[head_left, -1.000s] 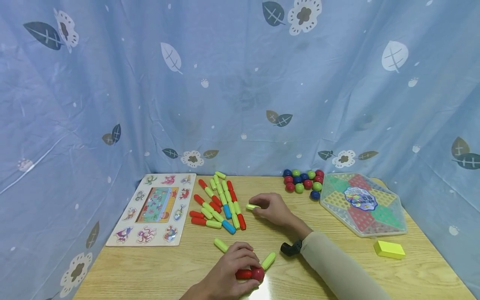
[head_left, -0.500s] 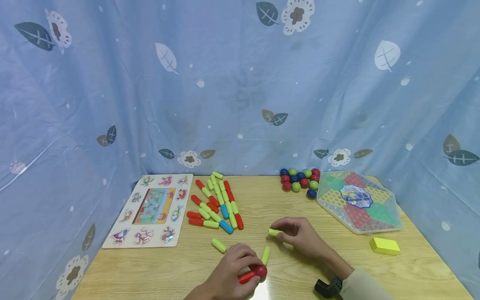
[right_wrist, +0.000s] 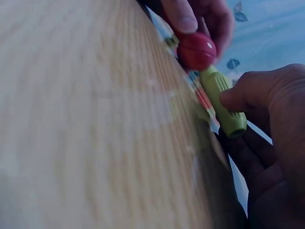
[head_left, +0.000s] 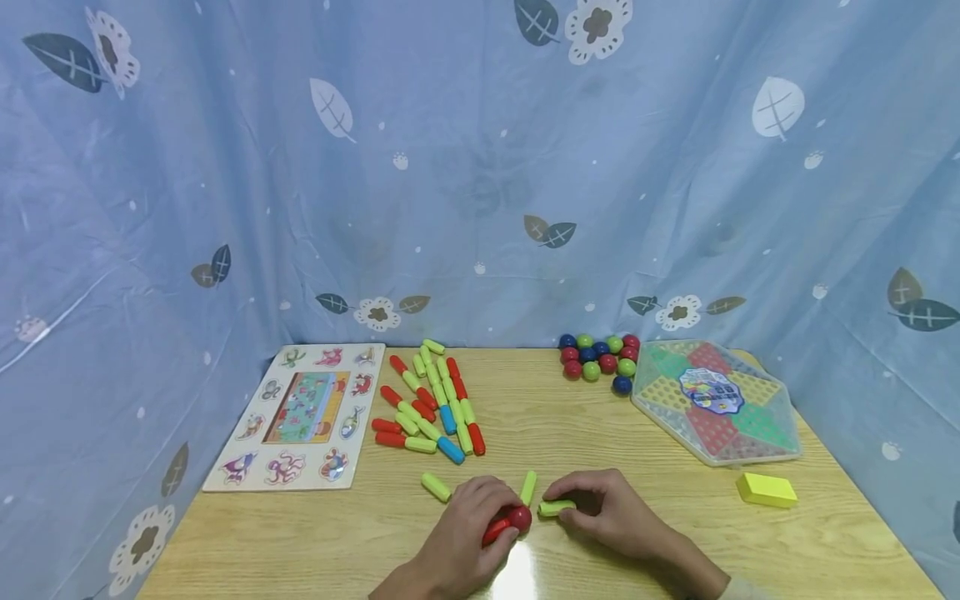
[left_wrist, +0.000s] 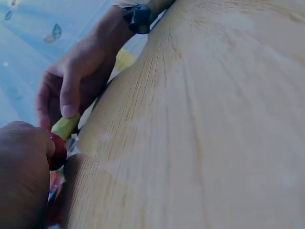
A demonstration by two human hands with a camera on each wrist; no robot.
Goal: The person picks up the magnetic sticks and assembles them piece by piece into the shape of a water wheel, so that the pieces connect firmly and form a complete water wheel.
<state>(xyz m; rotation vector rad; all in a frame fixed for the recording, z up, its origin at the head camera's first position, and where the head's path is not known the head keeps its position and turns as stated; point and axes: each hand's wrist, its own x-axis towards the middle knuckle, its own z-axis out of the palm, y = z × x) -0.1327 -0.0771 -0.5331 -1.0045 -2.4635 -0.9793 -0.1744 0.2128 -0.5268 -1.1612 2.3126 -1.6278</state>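
My left hand (head_left: 467,529) grips a red ball (head_left: 520,518) together with a red stick (head_left: 495,531) that meets it. From the ball's far side a lime-green stick (head_left: 528,489) points away. Between thumb and fingers, my right hand (head_left: 611,512) pinches another lime-green stick (head_left: 555,507), its narrow end aimed at the ball. In the right wrist view that stick (right_wrist: 220,102) has ridged sides and its tip is at the red ball (right_wrist: 196,51); whether they touch I cannot tell. One more green stick (head_left: 436,487) lies beyond the left hand, its near end close to the fingers.
Red, green and blue sticks (head_left: 438,400) lie grouped at the back left, beside a sea-animal puzzle board (head_left: 217,475). Red, green and blue balls (head_left: 591,371) cluster at the back. A hexagonal game box (head_left: 716,400) and a yellow block (head_left: 767,490) sit on the right.
My right hand has brought its green stick from near the stick group towards me, up close to the red ball. The left hand keeps its grip, and the ball's far green stick has swung round.
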